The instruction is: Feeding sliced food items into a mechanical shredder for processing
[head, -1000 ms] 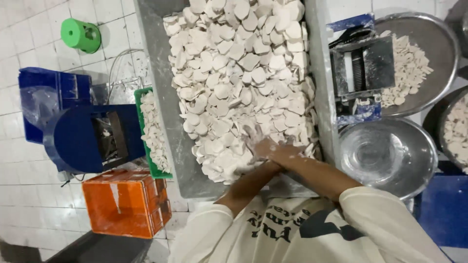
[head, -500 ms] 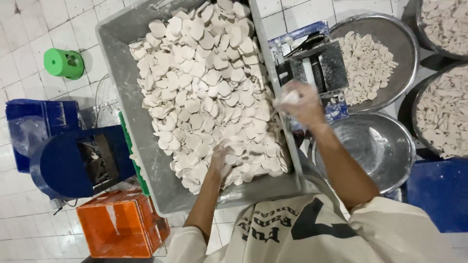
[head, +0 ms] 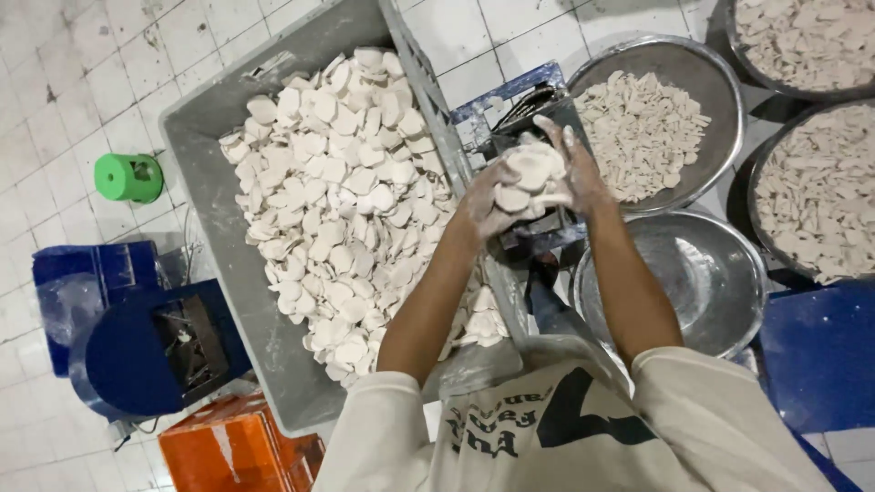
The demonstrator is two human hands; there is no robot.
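Over the small cutting machine [head: 538, 128], both hands, left hand [head: 483, 202] and right hand [head: 576, 164], have come up from the grey crate [head: 205, 182], now cupping a stack of dough discs [head: 533, 175].

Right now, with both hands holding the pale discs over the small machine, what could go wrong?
1. The stack of discs sits loosely between the left hand and right hand; pieces may slip to the floor.
2. The fingers are close to the cutter machine opening, so they might get caught.

crate [head: 202, 164]: matt grey plastic | empty bowl [head: 702, 273]: shiny smooth metal | dough discs [head: 337, 182]: matt, floury | floor [head: 64, 82]: glazed tile
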